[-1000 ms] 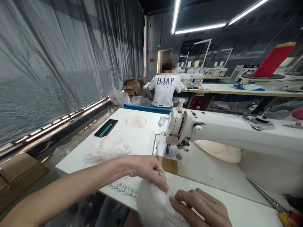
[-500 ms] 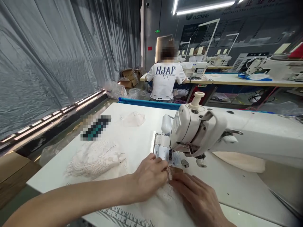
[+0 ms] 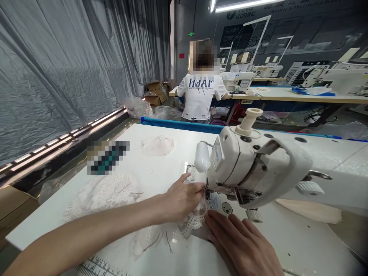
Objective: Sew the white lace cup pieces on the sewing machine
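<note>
A white sewing machine stands on the white table. A piece of white lace fabric lies in front of its needle area. My left hand pinches the lace edge right at the presser foot, index finger stretched out. Lying flat on the table just right of the lace, my right hand presses the fabric down with its fingertips. The needle itself is hidden behind the machine head.
A heap of white lace pieces lies at the left of the table, a single pale piece farther back, and a blurred dark object near the left edge. A person in a white shirt sits at another table ahead. Cardboard boxes stand by the curtain.
Both hands have carried the lace forward from the table's near edge to the machine's presser foot. My view has dropped closer to the machine head.
</note>
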The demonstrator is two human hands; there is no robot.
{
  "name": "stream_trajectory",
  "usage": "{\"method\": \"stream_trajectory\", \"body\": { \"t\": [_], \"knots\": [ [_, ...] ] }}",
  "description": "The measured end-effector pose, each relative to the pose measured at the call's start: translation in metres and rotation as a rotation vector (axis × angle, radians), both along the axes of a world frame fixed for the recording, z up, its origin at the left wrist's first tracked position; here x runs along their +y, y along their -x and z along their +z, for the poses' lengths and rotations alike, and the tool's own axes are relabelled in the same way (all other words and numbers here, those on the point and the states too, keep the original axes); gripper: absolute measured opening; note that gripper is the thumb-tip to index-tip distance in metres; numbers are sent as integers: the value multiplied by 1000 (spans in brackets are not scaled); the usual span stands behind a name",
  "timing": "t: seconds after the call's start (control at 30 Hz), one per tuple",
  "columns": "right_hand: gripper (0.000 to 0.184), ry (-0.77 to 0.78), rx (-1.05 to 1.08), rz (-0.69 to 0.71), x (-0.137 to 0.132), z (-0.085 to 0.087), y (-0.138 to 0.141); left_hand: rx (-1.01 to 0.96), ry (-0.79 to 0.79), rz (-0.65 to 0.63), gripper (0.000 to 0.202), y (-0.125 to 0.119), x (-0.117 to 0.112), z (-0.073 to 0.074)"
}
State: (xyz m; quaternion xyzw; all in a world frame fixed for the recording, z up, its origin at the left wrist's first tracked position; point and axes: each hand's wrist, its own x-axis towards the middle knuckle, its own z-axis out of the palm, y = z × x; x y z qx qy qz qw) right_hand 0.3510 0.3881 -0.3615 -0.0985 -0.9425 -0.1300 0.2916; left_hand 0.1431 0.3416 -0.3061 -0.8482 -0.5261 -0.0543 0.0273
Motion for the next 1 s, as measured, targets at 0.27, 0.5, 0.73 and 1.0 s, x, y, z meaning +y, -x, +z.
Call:
{"method": "stream_trajectory", "body": {
  "t": [0.27, 0.5, 0.73, 1.0],
  "knots": [
    [34, 0, -67, -84, 3, -10, -3, 91, 218, -21, 21, 0, 19, 15],
    [36, -25, -81, -109, 5, -12, -4, 69, 199, -46, 28, 5, 26, 15],
    [36, -38, -6, -73, -2, -4, -1, 41, -132, 64, 25, -11, -3, -1],
    [38, 68, 99, -24, -8, 1, 3, 95, -350, 38, 19, -35, -44, -25]
  ]
}}
